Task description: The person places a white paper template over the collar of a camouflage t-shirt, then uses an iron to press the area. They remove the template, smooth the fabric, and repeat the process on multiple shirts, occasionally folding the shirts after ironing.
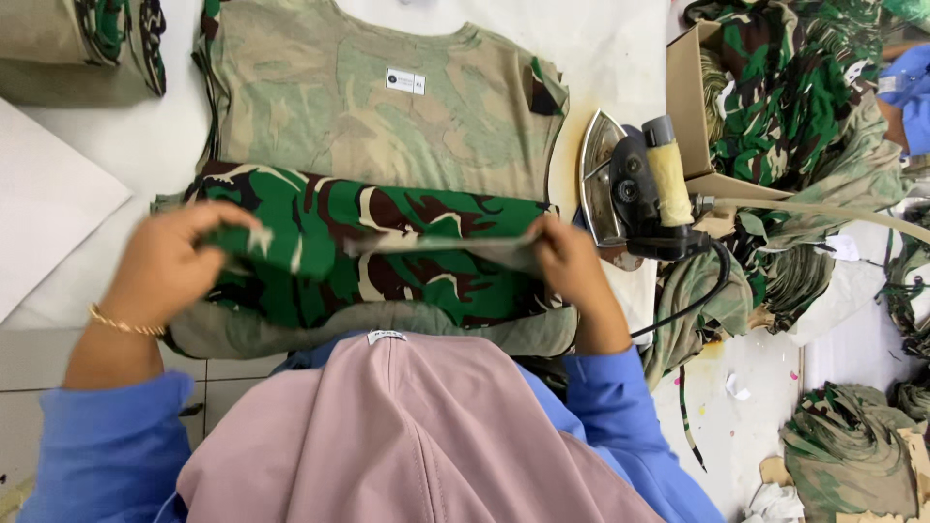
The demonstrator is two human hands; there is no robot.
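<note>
A camouflage shirt [387,107] lies inside out on the white table, its pale side up with a small label near the collar. Its lower part [387,242] is folded up, showing green, brown and black camouflage. My left hand [170,266], with a gold bracelet at the wrist, pinches the folded edge on the left. My right hand [572,266] grips the same folded edge on the right. A pink cloth [407,436] hangs below my view and hides the near table edge.
An electric iron [635,189] rests on its side just right of my right hand, its cord trailing down. A cardboard box [693,97] and heaps of camouflage garments [804,107] fill the right. Folded garments [87,44] sit top left. Another person's blue-gloved hand [911,87] shows far right.
</note>
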